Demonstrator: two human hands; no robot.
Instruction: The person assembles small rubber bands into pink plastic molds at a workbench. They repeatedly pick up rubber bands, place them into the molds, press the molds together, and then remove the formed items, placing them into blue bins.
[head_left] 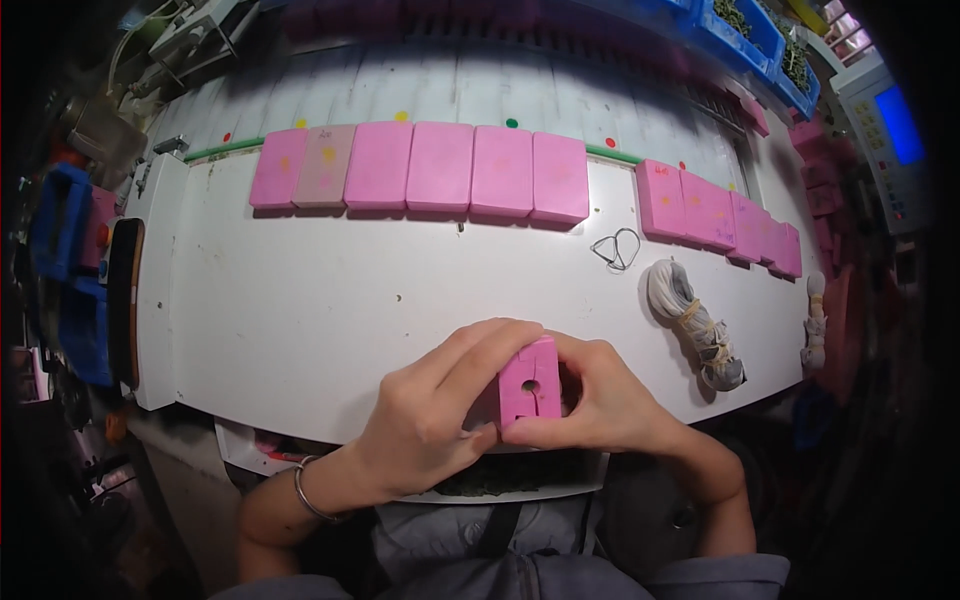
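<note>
Between my hands, above the table's front edge, is a pink rubber mould point(531, 385). A round hole shows in its end, and a cut line runs through it. My left hand point(430, 400) grips the mould from the left, fingers over the top and thumb low at its side. My right hand point(605, 395) holds it from the right, with the thumb along the lower edge. Similar pink moulds point(440, 170) stand in a row farther back. One mould point(324, 165) in that row is duller and beige. A shorter row of pink moulds point(708, 210) continues to the right.
A banded bundle of pale cloth strips point(693, 325) lies on the white table point(300, 310), near a thin wire loop point(615, 250). Blue bins point(745, 35) stand at the back right, beside a machine with a blue screen point(900, 125). An open drawer point(240, 447) is below.
</note>
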